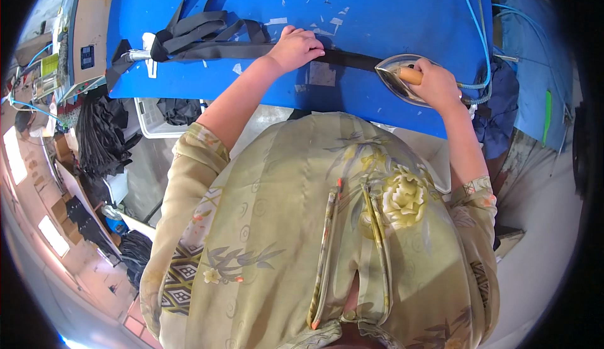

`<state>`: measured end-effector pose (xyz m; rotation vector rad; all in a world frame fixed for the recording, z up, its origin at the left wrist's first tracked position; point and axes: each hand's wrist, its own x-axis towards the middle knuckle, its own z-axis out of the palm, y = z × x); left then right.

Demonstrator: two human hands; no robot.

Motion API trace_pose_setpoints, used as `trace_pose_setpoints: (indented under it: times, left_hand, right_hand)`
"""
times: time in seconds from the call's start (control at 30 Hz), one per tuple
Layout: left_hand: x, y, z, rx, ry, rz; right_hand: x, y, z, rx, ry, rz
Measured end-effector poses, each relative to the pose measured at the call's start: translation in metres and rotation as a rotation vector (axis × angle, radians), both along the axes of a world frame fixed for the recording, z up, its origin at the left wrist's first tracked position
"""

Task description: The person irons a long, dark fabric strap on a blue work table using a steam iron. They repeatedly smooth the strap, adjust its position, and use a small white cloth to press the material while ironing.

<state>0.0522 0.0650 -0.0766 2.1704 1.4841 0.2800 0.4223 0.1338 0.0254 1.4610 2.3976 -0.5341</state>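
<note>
A long black fabric strip (351,59) runs across a blue-covered table (377,14). My left hand (296,49) grips the strip near its middle, thumb against the cloth. The wooden handle (409,76) of a steam iron is in my right hand (436,82). The iron's pointed metal soleplate (391,82) faces left and rests over the strip's right end. Further left, the strip reaches a metal guide (139,55) on a white piece (151,68). Loose loops of black strip (203,26) are heaped beside that guide.
Paper scraps (278,20) lie scattered on the table. A blue hose (483,61) and a cord run up the right side from the iron. Below the table's left edge are a white plastic crate (148,129) and a hanging bundle of black cloth (101,132).
</note>
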Motion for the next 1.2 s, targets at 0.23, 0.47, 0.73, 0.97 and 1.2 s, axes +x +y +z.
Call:
trace_pose_setpoints:
  times: [0.23,0.47,0.73,0.97,1.2]
  left_hand:
    - [0.021,0.006,-0.006,-0.043,0.127,0.198]
    - [0.037,0.011,0.009,-0.157,0.304,0.298]
    - [-0.035,-0.018,0.010,0.023,-0.055,0.172]
    - [-0.101,-0.043,0.009,0.151,-0.099,0.176]
    - [-0.095,-0.029,0.007,0.019,-0.097,0.050]
  right_hand:
    - [-0.015,-0.004,-0.004,0.014,0.035,0.033]
    - [-0.073,-0.010,-0.008,0.003,0.077,0.070]
    - [-0.115,-0.012,-0.004,-0.043,0.052,0.097]
    - [-0.114,-0.016,-0.003,0.009,0.080,0.081]
    - [-0.117,-0.017,0.002,-0.027,0.005,0.022]
